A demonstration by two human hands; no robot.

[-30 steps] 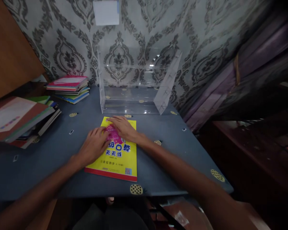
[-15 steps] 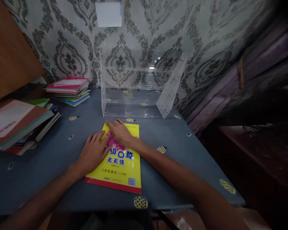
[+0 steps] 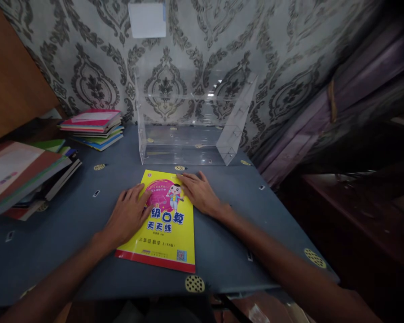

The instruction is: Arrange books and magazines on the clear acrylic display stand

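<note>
A yellow workbook (image 3: 170,233) with a red bottom strip, a pink circle and a cartoon child lies flat on the desk in front of me. My left hand (image 3: 129,215) rests over its left edge, fingers spread and thumb on the cover. On the opposite side, my right hand (image 3: 200,193) lies across the upper right edge with its fingers stretched out, fingertips on the cover. Neither hand grips the workbook. Its front is closed, and my left fingers hide part of the title.
Behind the workbook stands a clear acrylic rack (image 3: 188,154) against the patterned wall. To the left are a stack of books (image 3: 94,128) and a nearer, messier pile of books (image 3: 23,175). A blue cloth with pineapple prints covers the desk (image 3: 242,215). A purple curtain (image 3: 299,121) hangs at right.
My right hand has slid right across the cover to its upper right edge, uncovering the pink circle and cartoon child. My left hand stays on the left edge. The view has shifted slightly.
</note>
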